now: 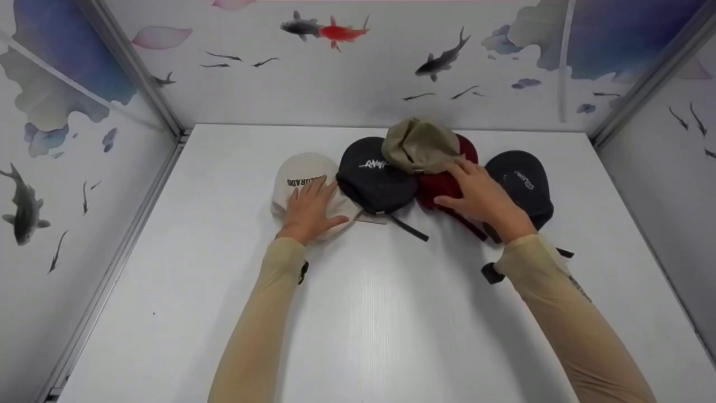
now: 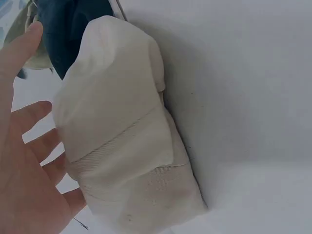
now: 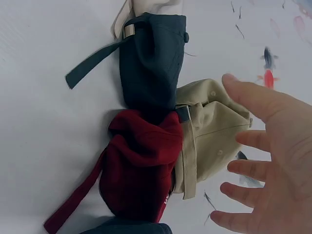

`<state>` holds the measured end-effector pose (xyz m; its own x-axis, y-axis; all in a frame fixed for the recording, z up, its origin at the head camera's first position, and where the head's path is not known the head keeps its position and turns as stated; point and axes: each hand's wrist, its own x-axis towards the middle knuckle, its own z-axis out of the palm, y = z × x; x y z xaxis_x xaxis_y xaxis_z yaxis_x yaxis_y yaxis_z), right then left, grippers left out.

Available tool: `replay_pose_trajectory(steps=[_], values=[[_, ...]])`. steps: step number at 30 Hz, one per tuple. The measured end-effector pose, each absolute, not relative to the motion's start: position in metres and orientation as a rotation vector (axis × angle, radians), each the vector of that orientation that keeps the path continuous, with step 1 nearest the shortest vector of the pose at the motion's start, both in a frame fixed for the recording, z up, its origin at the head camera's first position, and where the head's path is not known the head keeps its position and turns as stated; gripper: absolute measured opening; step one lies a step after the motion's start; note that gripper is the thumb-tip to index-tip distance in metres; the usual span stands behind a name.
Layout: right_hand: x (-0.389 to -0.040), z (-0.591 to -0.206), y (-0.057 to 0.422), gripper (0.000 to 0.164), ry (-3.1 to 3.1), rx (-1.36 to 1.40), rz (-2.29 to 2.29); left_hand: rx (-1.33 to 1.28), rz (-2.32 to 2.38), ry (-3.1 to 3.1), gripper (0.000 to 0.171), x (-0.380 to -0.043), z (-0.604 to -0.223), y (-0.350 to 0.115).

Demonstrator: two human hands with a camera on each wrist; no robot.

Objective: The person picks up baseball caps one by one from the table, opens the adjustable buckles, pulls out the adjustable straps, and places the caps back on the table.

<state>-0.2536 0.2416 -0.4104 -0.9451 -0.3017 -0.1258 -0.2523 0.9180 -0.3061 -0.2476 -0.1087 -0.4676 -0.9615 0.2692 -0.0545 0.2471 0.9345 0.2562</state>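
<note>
Several baseball caps lie side by side on the white table. My left hand (image 1: 307, 210), fingers spread, is at the cream cap (image 1: 299, 165) with dark lettering; in the left wrist view its fingertips meet the edge of the cream cap (image 2: 112, 112). To the right of it is a black cap (image 1: 363, 179) with white script. A khaki cap (image 1: 419, 145) lies partly on the black cap and on a dark red cap (image 1: 436, 190). Over the red and khaki caps hovers my right hand (image 1: 484, 196), fingers extended and holding nothing. Farthest right sits another dark cap (image 1: 517, 179).
Loose straps (image 1: 411, 228) from the caps trail toward the front of the table (image 1: 369, 313). White panels (image 1: 358, 78) painted with fish stand behind and at both sides. A black wrist device (image 1: 492, 273) juts from my right sleeve.
</note>
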Motion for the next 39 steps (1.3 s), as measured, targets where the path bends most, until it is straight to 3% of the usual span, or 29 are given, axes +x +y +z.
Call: replay_pose_trajectory(steps=[12,20,24,39], values=[[-0.251,-0.414,0.239,0.057,2.913,-0.449,-0.419,0.402,0.414,2.992,0.072,-0.242,-0.474,-0.122],[-0.249,-0.415,0.238,0.047,2.920,-0.532,-0.448,0.399,0.430,3.141,0.032,-0.240,-0.472,-0.127],[-0.248,-0.415,0.237,0.044,2.921,-0.568,-0.461,0.345,0.433,3.188,0.021,-0.240,-0.467,-0.127],[-0.242,-0.409,0.234,0.040,2.936,-0.601,-0.468,0.355,0.486,3.414,0.012,-0.244,-0.444,-0.134]])
